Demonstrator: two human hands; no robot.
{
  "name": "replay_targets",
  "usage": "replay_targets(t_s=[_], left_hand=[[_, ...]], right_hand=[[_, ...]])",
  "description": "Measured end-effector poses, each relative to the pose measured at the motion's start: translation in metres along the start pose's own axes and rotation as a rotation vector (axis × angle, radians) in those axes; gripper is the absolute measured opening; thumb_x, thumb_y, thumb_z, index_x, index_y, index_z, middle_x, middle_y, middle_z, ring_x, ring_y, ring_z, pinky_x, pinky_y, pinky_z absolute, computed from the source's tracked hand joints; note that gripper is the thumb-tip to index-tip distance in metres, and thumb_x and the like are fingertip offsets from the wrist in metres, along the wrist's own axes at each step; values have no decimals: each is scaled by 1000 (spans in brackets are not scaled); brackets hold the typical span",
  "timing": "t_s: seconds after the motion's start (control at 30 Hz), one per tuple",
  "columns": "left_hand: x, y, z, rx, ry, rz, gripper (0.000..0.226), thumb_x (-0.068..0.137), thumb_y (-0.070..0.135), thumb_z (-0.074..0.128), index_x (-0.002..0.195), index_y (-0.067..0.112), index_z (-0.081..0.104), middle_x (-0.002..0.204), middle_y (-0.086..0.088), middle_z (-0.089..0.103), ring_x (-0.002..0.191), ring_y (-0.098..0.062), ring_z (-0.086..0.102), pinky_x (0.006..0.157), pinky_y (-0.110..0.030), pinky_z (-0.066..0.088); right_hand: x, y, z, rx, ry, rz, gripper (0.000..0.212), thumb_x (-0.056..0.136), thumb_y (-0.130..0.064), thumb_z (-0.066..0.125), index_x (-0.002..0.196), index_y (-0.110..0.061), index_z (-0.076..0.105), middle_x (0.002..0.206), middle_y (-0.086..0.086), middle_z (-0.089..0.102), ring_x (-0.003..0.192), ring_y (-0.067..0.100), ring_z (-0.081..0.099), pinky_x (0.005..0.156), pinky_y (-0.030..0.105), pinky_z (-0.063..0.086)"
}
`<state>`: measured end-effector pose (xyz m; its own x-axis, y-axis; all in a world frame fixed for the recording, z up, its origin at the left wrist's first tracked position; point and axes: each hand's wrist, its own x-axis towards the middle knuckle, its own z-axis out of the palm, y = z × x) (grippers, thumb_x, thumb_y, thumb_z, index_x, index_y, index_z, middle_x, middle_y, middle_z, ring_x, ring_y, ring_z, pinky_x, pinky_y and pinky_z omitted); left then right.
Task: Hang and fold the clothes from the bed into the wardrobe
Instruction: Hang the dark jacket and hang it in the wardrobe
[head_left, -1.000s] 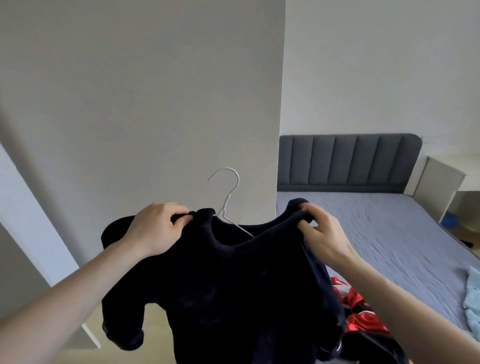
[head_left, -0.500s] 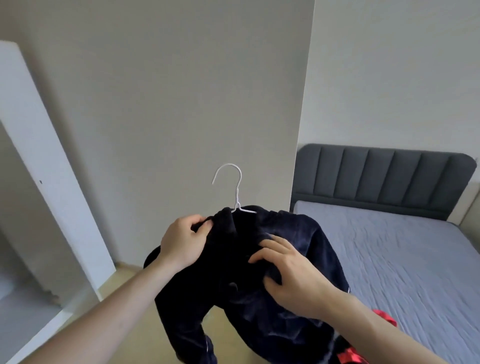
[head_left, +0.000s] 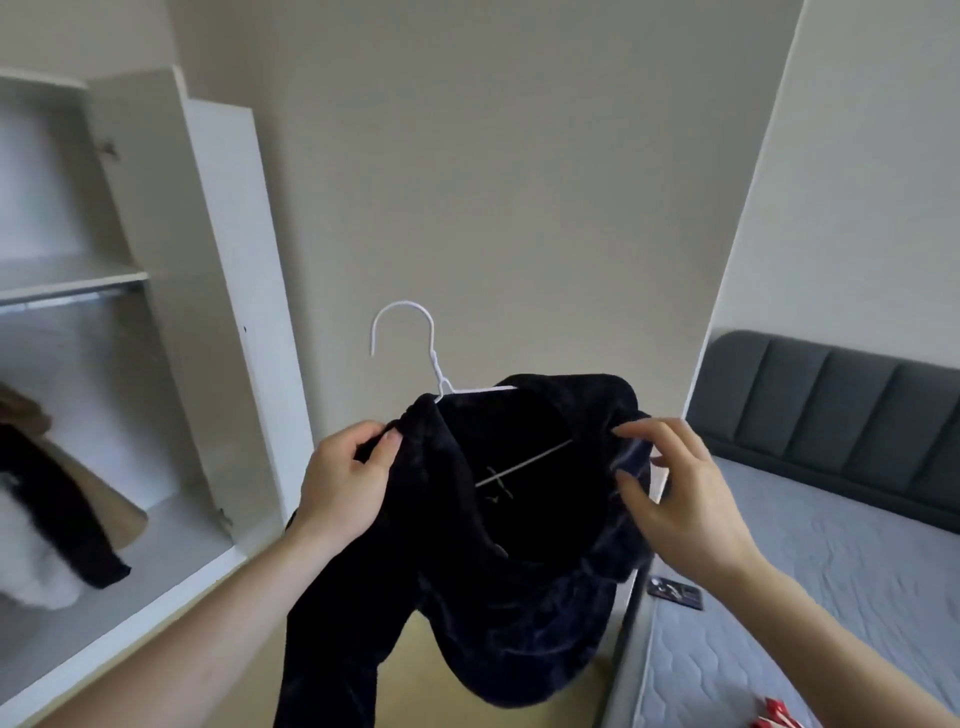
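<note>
At left of the frame, open white wardrobe (head_left: 218, 291) with a shelf and a metal rail (head_left: 67, 300) under it; inside, dark and white clothes (head_left: 52, 519) hanging, blurred. At right, grey bed (head_left: 810, 587) with padded dark headboard (head_left: 841, 410); small dark flat object (head_left: 675, 592) on the mattress, red cloth (head_left: 779, 714) at lower right corner. In the centre, held up before the beige wall: dark navy fleece garment (head_left: 519, 597), soft and plush, on a thin white wire hanger (head_left: 415, 343), hook upward. Left hand (head_left: 345, 483) pinching the left shoulder of the garment, thumb on top. Right hand (head_left: 675, 493) half open, fingertips touching the right shoulder.
</note>
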<state>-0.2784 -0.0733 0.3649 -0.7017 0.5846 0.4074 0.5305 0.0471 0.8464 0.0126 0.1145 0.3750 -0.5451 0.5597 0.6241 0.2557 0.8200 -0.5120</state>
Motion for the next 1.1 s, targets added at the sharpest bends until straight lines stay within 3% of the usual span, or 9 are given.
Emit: replay_targets(t_s=[0.1, 0.2, 0.27, 0.37, 0.5, 0.57, 0.73, 0.93, 1.1], left_hand=[[1, 0, -28, 46, 41, 4, 34, 87, 52, 53, 84, 23, 70, 67, -13, 58, 58, -19, 50, 61, -33, 39], [4, -5, -55, 86, 76, -8, 34, 86, 52, 54, 83, 23, 72, 70, -12, 65, 69, -32, 62, 66, -40, 49], [7, -12, -74, 126, 103, -27, 36, 86, 53, 53, 83, 23, 73, 71, -12, 66, 73, -34, 63, 71, -42, 52], [13, -30, -101, 219, 128, -29, 27, 94, 44, 60, 78, 24, 69, 65, -8, 61, 68, -29, 60, 66, -35, 46], [24, -59, -139, 329, 128, -49, 24, 97, 38, 61, 76, 29, 69, 61, -5, 59, 61, -23, 57, 62, -31, 43], [30, -76, -160, 390, 142, -54, 22, 97, 40, 60, 80, 30, 70, 61, -2, 63, 59, -18, 58, 62, -30, 47], [44, -128, -220, 396, 151, -67, 29, 97, 31, 63, 69, 25, 64, 53, -1, 52, 44, -10, 40, 52, -29, 36], [61, -168, -283, 478, 61, -65, 32, 99, 31, 60, 71, 15, 63, 60, -6, 57, 53, -26, 52, 54, -38, 41], [76, -178, -302, 510, 7, -53, 26, 98, 33, 61, 77, 21, 68, 68, 6, 65, 67, -13, 62, 66, -37, 47]], right_hand=[[29, 2, 25, 4, -71, 7, 55, 92, -24, 71, 135, -46, 46, 127, -25, 47, 114, -5, 46, 91, 8, 37], [49, 0, 66, 29, -185, 78, 65, 89, -34, 75, 145, -35, 42, 129, -18, 48, 117, 4, 49, 96, 20, 39], [54, -5, 98, 78, -235, 163, 65, 85, -43, 78, 141, -30, 47, 125, -16, 54, 107, 7, 60, 88, 26, 48], [59, -18, 144, 120, -205, 236, 55, 75, -58, 81, 117, -36, 51, 108, -23, 59, 79, -1, 65, 67, 21, 48], [80, -49, 194, 119, -206, 228, 25, 82, -30, 76, 79, -32, 51, 70, -13, 62, 64, 16, 60, 57, 27, 46], [95, -71, 215, 195, -224, 264, 19, 84, -20, 67, 73, -25, 53, 63, -4, 60, 63, 26, 59, 59, 35, 50], [127, -147, 263, 512, -254, 217, 19, 91, -14, 57, 84, -30, 66, 77, -2, 72, 72, 22, 71, 71, 48, 61], [149, -253, 327, 734, -392, 3, 9, 91, -29, 60, 91, -34, 68, 85, -8, 75, 79, 8, 71, 70, 15, 52], [146, -301, 382, 745, -690, -90, 11, 97, -13, 64, 93, -22, 68, 90, -2, 75, 83, 19, 69, 82, 28, 54]])
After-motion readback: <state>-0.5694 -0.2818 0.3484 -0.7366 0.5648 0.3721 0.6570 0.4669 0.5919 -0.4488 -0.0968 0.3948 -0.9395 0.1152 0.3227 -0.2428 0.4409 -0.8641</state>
